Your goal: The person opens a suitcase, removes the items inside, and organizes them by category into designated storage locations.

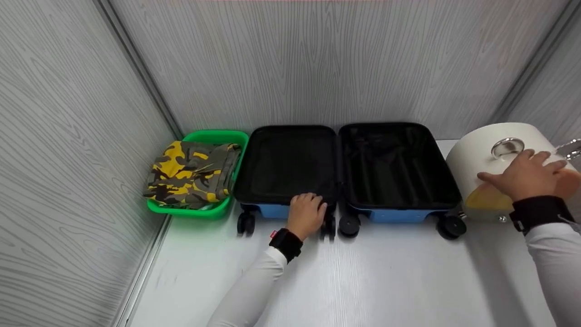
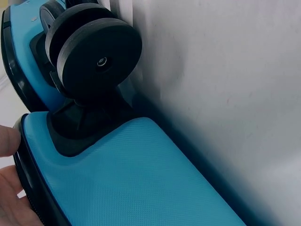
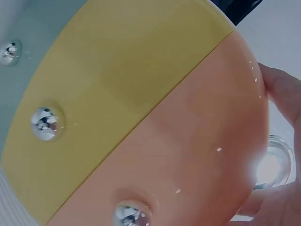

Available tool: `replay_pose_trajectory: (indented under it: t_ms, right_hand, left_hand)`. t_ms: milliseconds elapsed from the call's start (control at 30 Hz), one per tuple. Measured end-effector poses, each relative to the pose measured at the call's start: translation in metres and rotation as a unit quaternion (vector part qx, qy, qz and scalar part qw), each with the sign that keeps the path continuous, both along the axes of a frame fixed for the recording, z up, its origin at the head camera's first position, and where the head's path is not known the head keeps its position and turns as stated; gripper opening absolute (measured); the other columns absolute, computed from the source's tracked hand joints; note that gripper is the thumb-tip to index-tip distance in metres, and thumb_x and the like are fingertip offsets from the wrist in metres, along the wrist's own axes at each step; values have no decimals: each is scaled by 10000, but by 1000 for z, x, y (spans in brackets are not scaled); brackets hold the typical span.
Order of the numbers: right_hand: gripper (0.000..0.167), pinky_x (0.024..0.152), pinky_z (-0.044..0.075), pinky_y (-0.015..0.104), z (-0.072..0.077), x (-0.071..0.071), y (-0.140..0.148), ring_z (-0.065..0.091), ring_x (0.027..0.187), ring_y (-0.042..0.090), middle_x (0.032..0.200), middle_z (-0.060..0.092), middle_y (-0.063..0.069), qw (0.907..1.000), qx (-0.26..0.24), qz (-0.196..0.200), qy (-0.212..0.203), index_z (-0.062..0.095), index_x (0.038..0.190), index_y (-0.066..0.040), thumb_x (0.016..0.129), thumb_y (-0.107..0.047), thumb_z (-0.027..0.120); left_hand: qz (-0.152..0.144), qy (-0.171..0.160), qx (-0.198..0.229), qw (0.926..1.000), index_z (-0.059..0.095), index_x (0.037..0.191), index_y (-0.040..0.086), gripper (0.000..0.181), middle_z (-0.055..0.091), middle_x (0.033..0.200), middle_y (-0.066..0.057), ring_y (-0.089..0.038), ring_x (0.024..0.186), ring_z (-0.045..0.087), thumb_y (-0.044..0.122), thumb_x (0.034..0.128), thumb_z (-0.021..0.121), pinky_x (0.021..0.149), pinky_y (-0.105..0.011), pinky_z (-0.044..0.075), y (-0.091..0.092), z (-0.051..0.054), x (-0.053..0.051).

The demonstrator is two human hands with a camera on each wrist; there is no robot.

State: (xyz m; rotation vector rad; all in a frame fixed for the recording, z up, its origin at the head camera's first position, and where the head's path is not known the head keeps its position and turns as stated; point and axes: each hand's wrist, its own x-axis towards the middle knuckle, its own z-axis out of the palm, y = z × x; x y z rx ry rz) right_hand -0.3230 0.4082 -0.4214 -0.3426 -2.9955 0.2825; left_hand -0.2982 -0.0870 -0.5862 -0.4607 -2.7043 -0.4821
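Observation:
An open black-lined suitcase [image 1: 290, 159] with a blue shell and black wheels lies flat, both halves spread out. My left hand [image 1: 306, 213] grips the front rim of its left half, near the hinge side; the left wrist view shows the fingers [image 2: 14, 193] at the black edge. At the right, my right hand [image 1: 531, 177] rests spread on top of a glossy rounded cream case [image 1: 472, 150], the thumb pointing left. Its yellow and orange face [image 3: 141, 103] carries silver knobs. A silver ring handle [image 1: 508, 144] stands on its top, beside the fingers.
Left of the suitcase, a green basket [image 1: 218, 212] holds folded yellow-and-grey camouflage cloth [image 1: 190, 175]. Grey wood-grain walls [image 1: 295, 63] enclose the back and sides. A pale surface [image 1: 386, 277] extends in front.

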Motion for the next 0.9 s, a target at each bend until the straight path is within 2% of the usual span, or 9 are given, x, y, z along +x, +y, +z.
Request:
replay_pose_trajectory:
  t_ms: [100, 233, 333, 467, 600, 700, 800, 900]
  right_hand:
    - [1311, 1139, 135, 916, 0, -13, 6, 49, 1401, 898, 1528, 76, 651, 9999, -45, 133, -8, 127, 1522, 316, 891, -616, 801]
    - [1277, 1124, 136, 918, -1, -26, 10, 58, 1405, 889, 1530, 92, 642, 9997, -73, 208, 57, 137, 1514, 315, 893, -577, 808]
    - [1244, 1139, 136, 909, -2, -31, 9, 59, 1416, 876, 1534, 96, 636, 9998, -94, 140, 88, 130, 1518, 312, 899, -532, 804]
    - [1278, 1178, 108, 889, -4, -35, 7, 0, 1457, 850, 1574, 32, 616, 9999, -123, 99, 56, 74, 1560, 287, 918, -570, 772]
    - [1234, 1205, 96, 860, -7, -34, -1, 6, 1504, 801, 1599, 71, 585, 9992, -173, 92, 342, 91, 1576, 270, 948, -583, 723]
    - [1150, 1235, 80, 828, -12, -28, -18, 14, 1539, 760, 1633, 86, 548, 9972, -334, 94, 668, 83, 1601, 242, 1001, -555, 654]
    - [1069, 1257, 71, 807, -20, -19, -42, 47, 1555, 737, 1659, 105, 518, 9922, -480, 262, 1119, 98, 1623, 213, 1030, -502, 627]
    - [1027, 1278, 70, 783, -30, -10, -67, 67, 1573, 710, 1677, 130, 493, 9871, -532, 658, 1362, 143, 1642, 180, 1037, -488, 634]
  left_hand:
    - [-31, -30, 51, 10000, 777, 1299, 76, 369, 764, 1297, -120, -310, 1239, 696, 331, 1138, 565, 1091, -501, 526, 1, -1, 0]
    - [-95, -2, 90, 9999, 769, 1307, 73, 361, 758, 1301, -126, -312, 1246, 690, 319, 1142, 564, 1099, -500, 520, 1, -1, 2]
    - [-133, 43, 90, 9999, 762, 1317, 75, 357, 753, 1304, -127, -310, 1253, 685, 314, 1145, 560, 1106, -496, 516, -1, 1, 3]
    - [-147, 19, 135, 9998, 762, 1321, 75, 365, 753, 1312, -130, -314, 1257, 685, 323, 1146, 560, 1113, -499, 515, -3, 2, 3]
    - [-142, -66, 144, 9998, 764, 1324, 73, 368, 755, 1318, -129, -310, 1261, 688, 330, 1138, 578, 1114, -498, 520, -5, 3, 3]
    - [-194, -104, 16, 9998, 752, 1346, 67, 396, 751, 1336, -133, -308, 1274, 687, 359, 1127, 596, 1117, -493, 522, -6, 4, 3]
    - [-311, -194, -176, 9992, 713, 1404, 62, 460, 727, 1389, -142, -307, 1323, 666, 406, 1119, 603, 1148, -492, 502, -9, 5, 3]
    - [-346, -328, -341, 9983, 655, 1476, 74, 551, 684, 1462, -150, -320, 1396, 618, 480, 1110, 591, 1202, -532, 452, -15, 5, 5]
